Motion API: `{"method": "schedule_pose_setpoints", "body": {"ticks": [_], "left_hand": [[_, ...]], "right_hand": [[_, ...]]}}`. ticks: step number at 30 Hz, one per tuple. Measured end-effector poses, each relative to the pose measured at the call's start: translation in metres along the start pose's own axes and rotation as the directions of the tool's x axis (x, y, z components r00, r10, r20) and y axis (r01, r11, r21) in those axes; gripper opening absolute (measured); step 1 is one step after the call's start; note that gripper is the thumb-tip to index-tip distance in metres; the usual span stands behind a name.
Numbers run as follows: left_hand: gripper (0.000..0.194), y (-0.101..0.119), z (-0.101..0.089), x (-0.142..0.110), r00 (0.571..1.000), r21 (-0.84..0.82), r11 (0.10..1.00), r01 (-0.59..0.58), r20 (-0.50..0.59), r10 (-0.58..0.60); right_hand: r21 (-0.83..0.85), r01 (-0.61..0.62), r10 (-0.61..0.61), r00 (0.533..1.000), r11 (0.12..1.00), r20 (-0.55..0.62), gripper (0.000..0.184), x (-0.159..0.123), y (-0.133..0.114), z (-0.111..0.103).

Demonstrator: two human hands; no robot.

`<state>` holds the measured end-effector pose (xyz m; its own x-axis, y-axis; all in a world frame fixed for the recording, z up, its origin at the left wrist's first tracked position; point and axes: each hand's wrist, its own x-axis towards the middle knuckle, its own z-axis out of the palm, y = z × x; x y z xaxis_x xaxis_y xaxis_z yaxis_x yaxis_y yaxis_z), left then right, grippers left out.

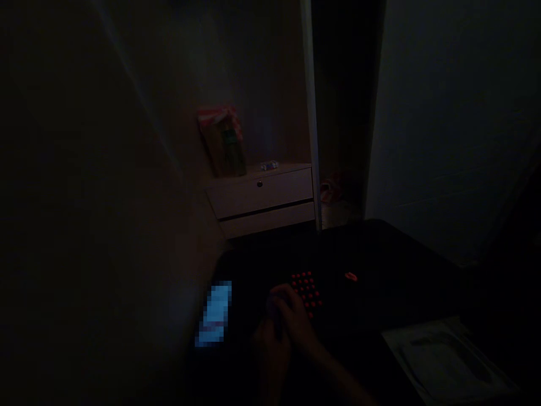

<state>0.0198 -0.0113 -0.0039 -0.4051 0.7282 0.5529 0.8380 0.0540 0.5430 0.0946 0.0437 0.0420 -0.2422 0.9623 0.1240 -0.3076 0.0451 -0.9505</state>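
Observation:
The room is very dark. My right hand (291, 316) rests on a black surface (380, 254), its knuckles right beside a grid of small red dots (307, 291). My left hand (270, 347) lies just below and left of it, touching or overlapping it. The fingers of both hands look bent, but the dark hides whether they hold anything. A small red object (350, 276) lies alone to the right of the dot grid. A glowing blue screen (215, 313) sits to the left of my hands.
A pale drawer unit (264, 197) stands against the far wall with a red-topped package (222, 141) and a small item (269, 165) on it. A white door frame edge (310, 113) rises beside it. A pale sheet or bag (443, 355) lies at lower right.

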Motion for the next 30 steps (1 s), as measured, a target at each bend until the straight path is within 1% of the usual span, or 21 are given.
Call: {"method": "schedule_pose_setpoints", "body": {"ticks": [4, 8, 12, 16, 21, 24, 30], "left_hand": [[0.018, -0.0004, -0.0001, 0.0004, 1.000, 0.015, 1.000, -0.002, -0.010, 0.003], [0.018, 0.0004, 0.0001, 0.0011, 0.999, 0.029, 0.999, -0.036, -0.025, 0.037], [0.020, 0.0008, 0.0009, 0.0017, 0.999, 0.034, 0.999, -0.030, -0.035, 0.031], [0.019, 0.0000, 0.0009, 0.0014, 0.998, 0.038, 0.998, -0.044, -0.044, 0.045], [0.022, 0.0024, -0.0012, 0.0018, 0.998, 0.037, 0.998, -0.052, -0.043, 0.054], [0.020, 0.0008, 0.0002, 0.0013, 0.997, 0.050, 0.997, -0.053, -0.055, 0.055], [0.020, -0.0030, 0.0027, -0.0001, 0.998, 0.055, 0.997, -0.045, -0.039, 0.047]], "right_hand": [[-0.006, 0.007, -0.007, 1.000, 1.000, 0.000, 0.014, -0.0011, -0.0009, -0.0003], [-0.006, 0.006, -0.006, 1.000, 1.000, 0.000, 0.014, -0.0011, -0.0013, -0.0004], [-0.028, -0.002, 0.001, 1.000, 1.000, -0.018, 0.014, -0.0004, -0.0005, 0.0001], [-0.012, 0.015, -0.015, 1.000, 1.000, -0.016, 0.013, 0.0000, -0.0003, 0.0007], [0.000, -0.001, 0.001, 1.000, 1.000, -0.011, 0.013, -0.0011, -0.0019, 0.0002], [0.010, 0.002, -0.002, 1.000, 1.000, -0.004, 0.013, -0.0009, -0.0001, -0.0004], [-0.013, 0.023, -0.023, 1.000, 1.000, -0.005, 0.013, 0.0018, 0.0071, -0.0007]]}}
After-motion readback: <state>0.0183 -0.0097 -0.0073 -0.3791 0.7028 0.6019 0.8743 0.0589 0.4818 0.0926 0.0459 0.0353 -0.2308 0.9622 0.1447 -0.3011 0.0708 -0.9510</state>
